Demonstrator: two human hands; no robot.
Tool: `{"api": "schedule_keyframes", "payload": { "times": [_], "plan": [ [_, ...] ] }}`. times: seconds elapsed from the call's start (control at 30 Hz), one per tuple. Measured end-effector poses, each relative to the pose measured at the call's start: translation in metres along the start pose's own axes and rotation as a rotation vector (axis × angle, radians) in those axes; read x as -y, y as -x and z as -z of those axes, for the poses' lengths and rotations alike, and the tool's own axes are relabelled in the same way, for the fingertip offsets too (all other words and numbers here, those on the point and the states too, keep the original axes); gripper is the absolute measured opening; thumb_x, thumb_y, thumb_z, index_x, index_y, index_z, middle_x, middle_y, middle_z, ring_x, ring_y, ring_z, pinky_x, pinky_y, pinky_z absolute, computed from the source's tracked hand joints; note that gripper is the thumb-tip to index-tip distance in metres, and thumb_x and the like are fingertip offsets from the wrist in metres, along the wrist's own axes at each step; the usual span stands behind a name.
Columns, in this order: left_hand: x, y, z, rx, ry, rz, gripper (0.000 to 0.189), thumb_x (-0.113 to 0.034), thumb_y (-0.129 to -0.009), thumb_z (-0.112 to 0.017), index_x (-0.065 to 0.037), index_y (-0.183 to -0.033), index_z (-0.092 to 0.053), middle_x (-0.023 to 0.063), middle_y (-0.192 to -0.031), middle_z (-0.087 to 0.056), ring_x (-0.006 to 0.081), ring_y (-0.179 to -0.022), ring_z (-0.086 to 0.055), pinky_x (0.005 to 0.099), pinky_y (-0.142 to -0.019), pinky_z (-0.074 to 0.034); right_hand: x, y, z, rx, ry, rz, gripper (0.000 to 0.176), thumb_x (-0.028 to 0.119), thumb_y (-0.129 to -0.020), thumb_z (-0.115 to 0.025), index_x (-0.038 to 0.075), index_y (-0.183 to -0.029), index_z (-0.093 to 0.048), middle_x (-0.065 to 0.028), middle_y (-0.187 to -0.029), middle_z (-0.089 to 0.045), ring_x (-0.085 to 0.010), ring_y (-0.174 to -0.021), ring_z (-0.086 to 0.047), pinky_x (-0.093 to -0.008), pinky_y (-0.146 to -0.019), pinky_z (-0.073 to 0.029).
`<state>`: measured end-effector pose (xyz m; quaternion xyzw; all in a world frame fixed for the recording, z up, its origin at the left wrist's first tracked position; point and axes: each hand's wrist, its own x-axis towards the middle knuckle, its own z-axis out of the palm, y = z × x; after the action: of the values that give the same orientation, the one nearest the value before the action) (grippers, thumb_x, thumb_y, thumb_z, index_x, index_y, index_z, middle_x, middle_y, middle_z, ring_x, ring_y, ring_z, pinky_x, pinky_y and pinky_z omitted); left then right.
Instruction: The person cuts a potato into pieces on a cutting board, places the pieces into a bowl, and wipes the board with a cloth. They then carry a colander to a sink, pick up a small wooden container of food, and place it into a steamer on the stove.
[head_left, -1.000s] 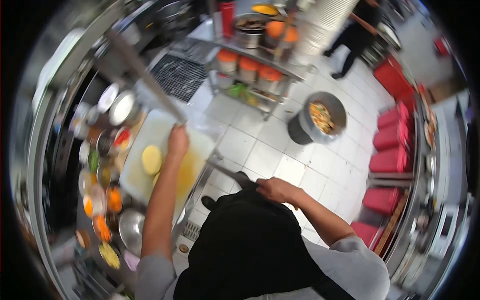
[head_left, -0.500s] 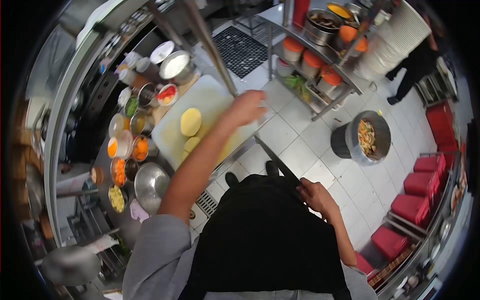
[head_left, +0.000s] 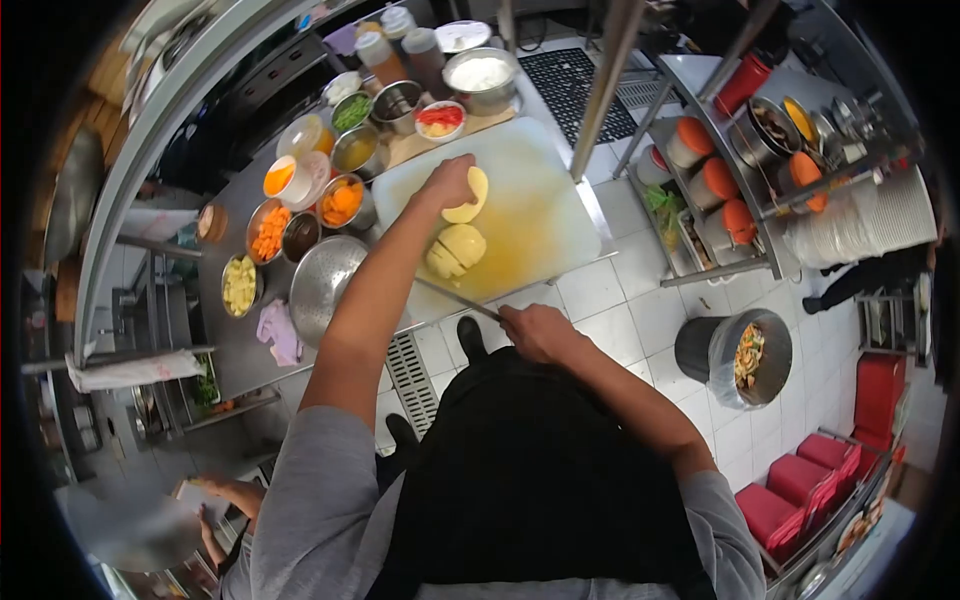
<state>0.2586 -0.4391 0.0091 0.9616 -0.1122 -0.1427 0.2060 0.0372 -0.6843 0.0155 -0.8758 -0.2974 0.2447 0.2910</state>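
My left hand [head_left: 445, 184] reaches over the white cutting board [head_left: 545, 190] with its fingers closed on a yellow potato piece [head_left: 470, 197] at the board's left side. Just nearer to me lies another peeled potato piece [head_left: 457, 250], with cut lines across its lower left part. My right hand [head_left: 540, 332] is closed round the handle of a knife [head_left: 450, 295]. The blade points left along the board's near edge, low and apart from the potato. Part of the held piece is hidden behind my fingers.
Left of the board stand bowls of diced carrot [head_left: 268, 235], yellow cubes [head_left: 240, 285] and red pieces [head_left: 441, 120], beside a metal colander [head_left: 325, 285]. A bin [head_left: 755, 362] with scraps stands right on the floor. Another person's arms [head_left: 232, 495] show at lower left.
My left hand has moved from above the board's right edge onto the potato piece. My right hand has brought the knife left, to the board's near edge. The view has shifted.
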Motion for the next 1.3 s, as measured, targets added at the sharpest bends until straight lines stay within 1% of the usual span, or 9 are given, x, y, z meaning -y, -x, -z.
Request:
{"api": "schedule_keyframes", "payload": {
  "times": [0.1, 0.23, 0.3, 0.5, 0.73, 0.87, 1.03, 1.13, 1.3],
  "plan": [
    [0.024, 0.011, 0.005, -0.217, 0.248, -0.111, 0.051, -0.010, -0.066, -0.082, -0.001, -0.110, -0.057, 0.0218, -0.107, -0.066, 0.0364, -0.104, -0.064, 0.0430, -0.089, -0.052, 0.006, -0.031, -0.008, 0.000, 0.073, -0.038, 0.026, 0.024, -0.097, -0.052, 0.004, -0.111, -0.060, -0.0259, -0.078, -0.067, -0.0475, -0.076, -0.066, -0.0579, -0.069, -0.052],
    [-0.013, 0.081, 0.050, -0.493, 0.326, -0.031, 0.041, -0.002, -0.075, -0.068, 0.000, -0.112, -0.050, 0.0231, -0.104, -0.062, 0.0399, -0.099, -0.062, 0.0415, -0.089, -0.050, -0.010, -0.040, -0.010, -0.101, 0.027, 0.010, 0.022, 0.023, -0.097, -0.055, 0.005, -0.107, -0.061, -0.0263, -0.078, -0.067, -0.0478, -0.076, -0.066, -0.0574, -0.069, -0.052],
    [-0.034, 0.123, 0.052, -0.655, 0.332, -0.102, 0.035, 0.005, -0.077, -0.060, 0.001, -0.110, -0.048, 0.0228, -0.105, -0.056, 0.0422, -0.098, -0.058, 0.0432, -0.090, -0.047, -0.009, -0.042, -0.002, -0.121, 0.007, 0.026, 0.018, 0.022, -0.096, -0.057, 0.005, -0.101, -0.062, -0.0259, -0.078, -0.066, -0.0482, -0.076, -0.065, -0.0572, -0.069, -0.052],
    [-0.050, 0.202, -0.029, -0.785, 0.120, -0.126, 0.047, 0.007, -0.067, -0.064, -0.002, -0.112, -0.053, 0.0199, -0.119, -0.052, 0.0410, -0.116, -0.048, 0.0526, -0.099, -0.034, -0.013, -0.050, 0.007, -0.167, -0.023, 0.075, 0.019, 0.022, -0.095, -0.060, 0.003, -0.097, -0.064, -0.0246, -0.082, -0.067, -0.0471, -0.080, -0.065, -0.0548, -0.071, -0.052],
    [-0.030, 0.211, -0.101, -0.846, 0.024, -0.076, 0.047, 0.007, -0.067, -0.065, -0.003, -0.112, -0.053, 0.0182, -0.122, -0.051, 0.0389, -0.116, -0.047, 0.0497, -0.096, -0.035, -0.029, -0.061, 0.015, -0.113, 0.039, 0.007, 0.022, 0.024, -0.096, -0.058, 0.004, -0.095, -0.065, -0.0237, -0.084, -0.068, -0.0462, -0.082, -0.066, -0.0552, -0.073, -0.052],
    [-0.018, 0.195, -0.119, -0.778, -0.001, -0.053, 0.051, 0.001, -0.068, -0.071, -0.004, -0.116, -0.056, 0.0182, -0.129, -0.046, 0.0400, -0.125, -0.043, 0.0529, -0.103, -0.032, -0.040, -0.071, 0.024, -0.109, 0.075, 0.006, 0.022, 0.026, -0.096, -0.057, 0.005, -0.095, -0.064, -0.0240, -0.084, -0.068, -0.0460, -0.083, -0.066, -0.0552, -0.074, -0.053],
    [-0.025, 0.203, -0.096, -0.611, 0.188, -0.047, 0.060, -0.012, -0.073, -0.079, -0.005, -0.128, -0.055, 0.0212, -0.144, -0.035, 0.0439, -0.133, -0.037, 0.0521, -0.113, -0.031, -0.042, -0.077, 0.029, -0.124, 0.104, 0.000, 0.021, 0.024, -0.096, -0.056, 0.005, -0.096, -0.063, -0.0245, -0.082, -0.067, -0.0461, -0.081, -0.066, -0.0553, -0.074, -0.052],
    [-0.010, 0.218, -0.096, -0.613, 0.214, 0.097, 0.061, -0.012, -0.074, -0.078, -0.005, -0.130, -0.055, 0.0220, -0.143, -0.036, 0.0431, -0.133, -0.037, 0.0504, -0.113, -0.033, -0.034, -0.076, 0.028, -0.153, 0.124, 0.011, 0.019, 0.023, -0.095, -0.056, 0.005, -0.099, -0.061, -0.0241, -0.080, -0.067, -0.0464, -0.079, -0.065, -0.0561, -0.072, -0.052],
    [-0.004, 0.213, -0.090, -0.630, 0.260, 0.067, 0.058, -0.013, -0.075, -0.077, -0.004, -0.129, -0.056, 0.0212, -0.134, -0.042, 0.0405, -0.125, -0.043, 0.0496, -0.108, -0.036, 0.001, -0.068, 0.027, -0.175, 0.217, 0.023, 0.023, 0.019, -0.095, -0.054, -0.001, -0.106, -0.055, -0.0244, -0.073, -0.066, -0.0453, -0.071, -0.066, -0.0549, -0.065, -0.053]
  ]
}}
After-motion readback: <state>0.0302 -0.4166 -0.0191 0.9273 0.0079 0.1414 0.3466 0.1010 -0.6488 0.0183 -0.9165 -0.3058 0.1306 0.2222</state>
